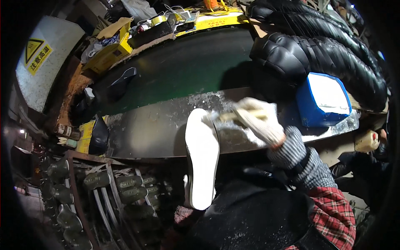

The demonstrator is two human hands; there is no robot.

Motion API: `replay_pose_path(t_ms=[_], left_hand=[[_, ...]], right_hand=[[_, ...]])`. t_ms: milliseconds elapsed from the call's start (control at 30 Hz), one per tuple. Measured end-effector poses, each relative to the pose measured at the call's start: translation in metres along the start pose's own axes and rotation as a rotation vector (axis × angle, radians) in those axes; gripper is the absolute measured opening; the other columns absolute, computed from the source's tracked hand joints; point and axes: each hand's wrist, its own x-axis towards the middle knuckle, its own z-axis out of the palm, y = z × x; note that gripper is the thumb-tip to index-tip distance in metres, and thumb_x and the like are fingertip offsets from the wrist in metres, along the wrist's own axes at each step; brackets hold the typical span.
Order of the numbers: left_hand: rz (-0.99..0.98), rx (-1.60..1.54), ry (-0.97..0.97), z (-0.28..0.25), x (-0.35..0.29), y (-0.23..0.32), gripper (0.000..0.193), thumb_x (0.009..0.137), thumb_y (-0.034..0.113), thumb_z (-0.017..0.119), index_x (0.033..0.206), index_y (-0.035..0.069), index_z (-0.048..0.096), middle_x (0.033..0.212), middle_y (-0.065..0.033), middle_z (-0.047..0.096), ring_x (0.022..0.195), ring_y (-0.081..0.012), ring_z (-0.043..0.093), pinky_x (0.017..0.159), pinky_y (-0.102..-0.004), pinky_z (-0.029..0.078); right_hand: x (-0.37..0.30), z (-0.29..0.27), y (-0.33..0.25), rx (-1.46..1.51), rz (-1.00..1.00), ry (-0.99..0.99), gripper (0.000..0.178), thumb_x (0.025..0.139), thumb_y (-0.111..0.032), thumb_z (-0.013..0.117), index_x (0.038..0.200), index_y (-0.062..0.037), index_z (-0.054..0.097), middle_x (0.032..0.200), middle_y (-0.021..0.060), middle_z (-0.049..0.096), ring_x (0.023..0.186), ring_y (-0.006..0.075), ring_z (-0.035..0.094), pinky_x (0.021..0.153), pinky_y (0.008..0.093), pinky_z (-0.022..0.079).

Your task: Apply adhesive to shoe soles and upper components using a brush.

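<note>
A long shoe sole point(203, 162) lies with its white face up and a dark edge along its side. Its toe end rests over the metal edge of the bench, and its heel points toward me. My left hand point(186, 185), gloved, holds it from below and the left side; most of its fingers are hidden under the sole. In a white knit glove, my right hand point(260, 121) is closed round the pale handle of a brush point(227, 117). The brush's blurred tip touches or hovers just over the toe end; I cannot tell which.
A blue container point(306, 104) with white contents stands on the bench at right, below black quilted rolls point(308, 54). A dark green belt point(179, 62) runs behind, with a dark shoe-shaped piece point(123, 78) on it. Yellow boxes point(110, 54) stand beyond. Racked dark shoe-shaped forms point(131, 193) fill the lower left.
</note>
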Motion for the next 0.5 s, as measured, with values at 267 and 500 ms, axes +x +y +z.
replay_pose_path(t_ms=[267, 500], left_hand=[[0.12, 0.349, 0.176, 0.017, 0.0, 0.015, 0.069, 0.087, 0.062, 0.05, 0.121, 0.002, 0.057, 0.091, -0.0107, 0.065, 0.069, -0.0226, 0.063, 0.064, -0.0414, 0.054], [0.272, 0.415, 0.209, 0.034, 0.007, 0.016, 0.068, 0.092, 0.059, 0.046, 0.128, 0.002, 0.052, 0.107, -0.0143, 0.062, 0.084, -0.0243, 0.063, 0.075, -0.0415, 0.054]], right_hand=[[0.029, 0.007, -0.056, -0.218, -0.148, 0.011, 0.029, 0.084, -0.03, 0.069, 0.09, -0.0021, 0.07, 0.083, 0.016, 0.07, 0.075, 0.0304, 0.069, 0.07, 0.0373, 0.055], [-0.041, 0.039, -0.069, -0.42, -0.5, -0.274, 0.019, 0.08, -0.022, 0.066, 0.072, -0.0055, 0.063, 0.061, 0.0148, 0.06, 0.055, 0.0341, 0.059, 0.055, 0.0394, 0.048]])
